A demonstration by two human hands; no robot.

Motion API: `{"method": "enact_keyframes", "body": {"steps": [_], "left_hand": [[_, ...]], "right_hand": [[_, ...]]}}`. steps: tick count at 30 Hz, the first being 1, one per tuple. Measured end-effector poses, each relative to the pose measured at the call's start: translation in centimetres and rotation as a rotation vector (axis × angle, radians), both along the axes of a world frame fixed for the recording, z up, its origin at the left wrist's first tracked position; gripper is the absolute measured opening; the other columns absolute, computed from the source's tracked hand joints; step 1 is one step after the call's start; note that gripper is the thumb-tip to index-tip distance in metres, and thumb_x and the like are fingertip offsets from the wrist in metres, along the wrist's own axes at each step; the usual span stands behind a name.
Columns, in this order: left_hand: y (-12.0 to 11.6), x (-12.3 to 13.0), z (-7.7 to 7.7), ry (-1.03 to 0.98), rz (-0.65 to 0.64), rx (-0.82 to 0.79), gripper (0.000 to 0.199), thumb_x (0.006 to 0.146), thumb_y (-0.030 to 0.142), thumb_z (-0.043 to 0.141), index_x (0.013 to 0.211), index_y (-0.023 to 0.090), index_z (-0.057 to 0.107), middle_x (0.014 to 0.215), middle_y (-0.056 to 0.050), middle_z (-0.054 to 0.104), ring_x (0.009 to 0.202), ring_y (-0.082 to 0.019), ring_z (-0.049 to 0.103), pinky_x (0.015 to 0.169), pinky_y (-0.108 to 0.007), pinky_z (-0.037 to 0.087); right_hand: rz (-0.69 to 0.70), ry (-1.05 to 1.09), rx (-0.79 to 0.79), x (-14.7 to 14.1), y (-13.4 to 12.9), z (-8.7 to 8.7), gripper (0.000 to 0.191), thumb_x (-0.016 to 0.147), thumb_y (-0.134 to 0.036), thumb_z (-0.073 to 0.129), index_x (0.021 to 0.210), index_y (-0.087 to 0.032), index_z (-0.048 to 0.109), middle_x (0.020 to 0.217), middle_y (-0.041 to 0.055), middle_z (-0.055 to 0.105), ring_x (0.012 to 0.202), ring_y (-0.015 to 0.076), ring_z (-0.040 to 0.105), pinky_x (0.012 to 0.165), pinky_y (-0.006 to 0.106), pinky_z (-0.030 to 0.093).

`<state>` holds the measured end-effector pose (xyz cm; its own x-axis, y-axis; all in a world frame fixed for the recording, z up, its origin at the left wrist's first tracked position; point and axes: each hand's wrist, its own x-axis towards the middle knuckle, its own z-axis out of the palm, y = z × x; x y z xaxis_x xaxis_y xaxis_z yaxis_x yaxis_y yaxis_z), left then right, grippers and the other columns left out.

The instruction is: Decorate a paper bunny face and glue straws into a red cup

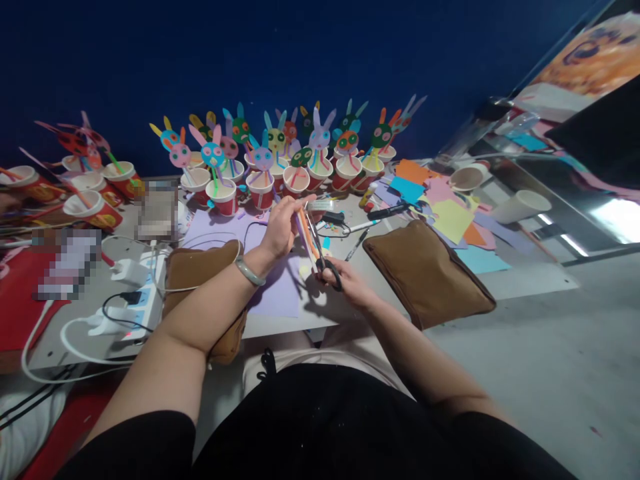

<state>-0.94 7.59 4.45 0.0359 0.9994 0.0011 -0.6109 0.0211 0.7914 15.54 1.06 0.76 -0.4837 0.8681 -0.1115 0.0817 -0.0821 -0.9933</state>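
Above the near middle of the table, my left hand [285, 225] pinches a narrow bundle of orange, purple and white paper strips [306, 237]. A pair of scissors [332, 273] with black handles is in my right hand [347, 283], its fingers wrapped round the loops. The blades point up and away from me, close alongside the strips; whether they touch the paper I cannot make out. Beneath my left forearm lies a sheet of light purple paper [275, 290]. Beyond my hands stand several red paper cups [261, 195] with paper rabbit heads on straws.
A brown pouch [430, 273] lies at right, another brown cushion-like pouch [200, 267] under my left arm. Coloured paper sheets [450, 217] spread at the right. A power strip [145, 287] with white cables occupies the left. A pen [357, 245] and black marker [387, 211] lie near my right hand.
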Motion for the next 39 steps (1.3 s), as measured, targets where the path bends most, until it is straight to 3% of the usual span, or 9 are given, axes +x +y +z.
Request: {"method": "enact_keyframes", "body": {"steps": [10, 23, 31, 39], "left_hand": [[-0.3, 0.6, 0.4, 0.002, -0.011, -0.064, 0.026, 0.089, 0.02, 0.054, 0.069, 0.021, 0.037, 0.105, -0.002, 0.076, 0.103, -0.018, 0.073, 0.099, -0.039, 0.057], [-0.3, 0.6, 0.5, 0.002, -0.011, -0.062, 0.026, 0.09, 0.021, 0.055, 0.069, 0.021, 0.039, 0.107, -0.002, 0.076, 0.097, -0.016, 0.073, 0.098, -0.038, 0.058], [-0.1, 0.3, 0.2, -0.067, -0.028, -0.049, 0.025, 0.09, 0.015, 0.054, 0.069, 0.02, 0.041, 0.106, -0.003, 0.077, 0.089, -0.013, 0.072, 0.101, -0.037, 0.056], [-0.3, 0.8, 0.2, -0.179, -0.047, -0.075, 0.024, 0.09, 0.017, 0.056, 0.07, 0.02, 0.044, 0.105, -0.004, 0.077, 0.115, -0.021, 0.071, 0.108, -0.04, 0.052]], "right_hand": [[-0.073, 0.073, 0.052, -1.6, 1.5, -1.2, 0.063, 0.07, -0.083, 0.066, 0.069, -0.021, 0.054, 0.065, -0.0017, 0.05, 0.061, 0.0125, 0.043, 0.059, 0.029, 0.033], [-0.085, 0.099, 0.066, -2.0, 1.5, -1.2, 0.063, 0.073, -0.083, 0.064, 0.066, -0.021, 0.051, 0.065, -0.0018, 0.048, 0.059, 0.0113, 0.038, 0.057, 0.029, 0.032], [-0.112, 0.181, -0.036, -2.3, 1.1, -1.2, 0.063, 0.072, -0.083, 0.065, 0.067, -0.021, 0.057, 0.066, -0.0006, 0.049, 0.061, 0.0119, 0.042, 0.055, 0.027, 0.031], [-0.149, 0.299, -0.163, -2.9, 0.9, -0.9, 0.066, 0.066, -0.086, 0.067, 0.064, -0.022, 0.05, 0.068, -0.0001, 0.051, 0.06, 0.0116, 0.04, 0.055, 0.027, 0.029]]}}
